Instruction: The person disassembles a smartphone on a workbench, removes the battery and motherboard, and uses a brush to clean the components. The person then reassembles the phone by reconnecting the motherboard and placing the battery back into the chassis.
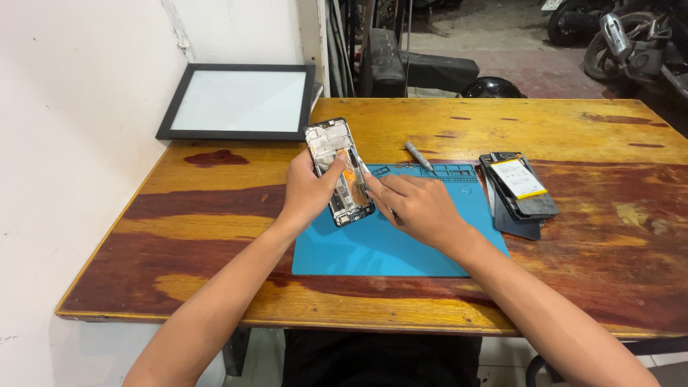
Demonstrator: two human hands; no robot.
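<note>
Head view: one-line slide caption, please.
Left hand holds an opened black phone frame over a blue rectangular mat; right hand touches it.

- left hand (307, 192) gripping an opened phone (338, 170) above the blue mat (373, 251)
- right hand (416, 208) touching the phone's side
- screwdriver (418, 156) at the mat's far edge

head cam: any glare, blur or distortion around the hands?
Head view: sharp and evenly lit; the left hand and right hand on the opened phone show no motion blur. Soft sheen on the wooden table, faint shadows on the blue mat. Forearms stretch wide at the bottom edge.
</note>
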